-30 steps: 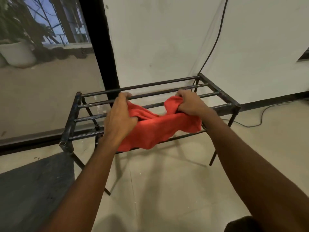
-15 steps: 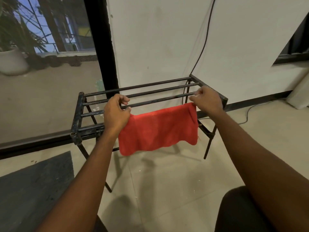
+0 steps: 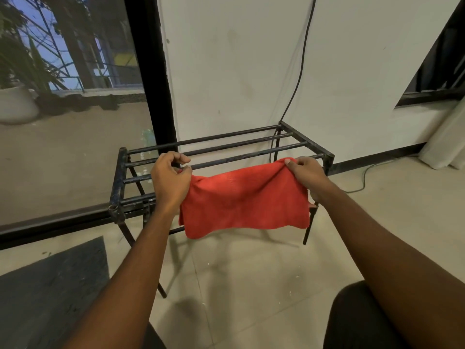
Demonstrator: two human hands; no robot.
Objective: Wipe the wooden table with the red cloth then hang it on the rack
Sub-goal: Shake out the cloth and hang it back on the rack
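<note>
A: Where is the cloth at this moment?

B: The red cloth [image 3: 244, 197] hangs spread out over the near side of the black metal rack [image 3: 118, 182]. Its top edge runs across the rack's near bars, and the rest drapes down in front, with the wavy bottom edge well above the floor [image 3: 239, 285].

A: And the hands?

B: The left hand [image 3: 169, 183] is at the cloth's top left corner, fingers curled in with the thumb and fingertips pinched together on the fabric. The right hand [image 3: 305, 173] is at the top right corner, thumb on top and fingers closed on a raised fold of cloth beside the rack's right end rail.

A: So both are clamped on it?

B: Yes, each hand grips one upper corner, and the cloth stretches between them with a slight sag in the middle.

A: What does the rack look like?

B: A low frame with several long bars running left to right and thin legs standing on the pale tiled floor. It sits close to the white wall [image 3: 239, 71] at the far side.

A: Anything else around?

B: A black cable [image 3: 300, 71] runs down the wall behind the rack. To the left is a big window [image 3: 63, 109] with a white plant pot [image 3: 15, 105] beyond it. A dark mat [image 3: 50, 293] lies on the floor at the near left.
</note>
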